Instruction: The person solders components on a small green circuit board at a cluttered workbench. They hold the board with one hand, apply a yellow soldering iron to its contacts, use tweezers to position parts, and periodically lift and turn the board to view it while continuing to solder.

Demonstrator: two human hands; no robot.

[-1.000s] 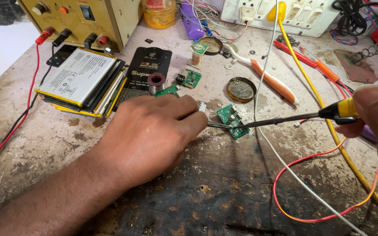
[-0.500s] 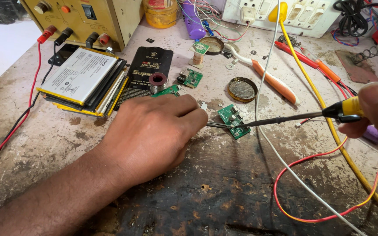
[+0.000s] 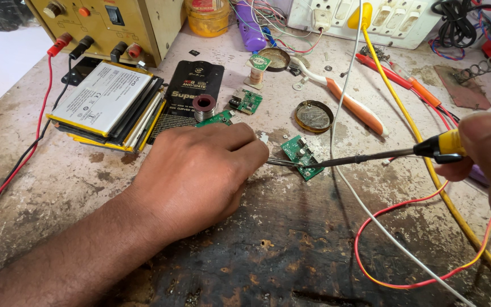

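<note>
My left hand (image 3: 200, 173) rests on the worn bench, fingers pinched on thin metal tweezers (image 3: 279, 162) whose tips reach a small green circuit board (image 3: 302, 155). My right hand (image 3: 490, 156) at the right edge grips the yellow and black handle of a soldering iron (image 3: 370, 158). Its dark shaft runs left and its tip touches the board's right edge.
A stack of flat phone batteries (image 3: 106, 105) lies at back left beside a yellow power supply (image 3: 115, 23) with red and black leads. A solder spool (image 3: 204, 107), round tin (image 3: 313, 115), orange-handled tool (image 3: 359, 111), white socket strip (image 3: 382, 20) and loose red, yellow and white wires surround the board.
Almost nothing differs: both hands hold their places, with the iron's tip still at the green board and only a slight shift of the view.
</note>
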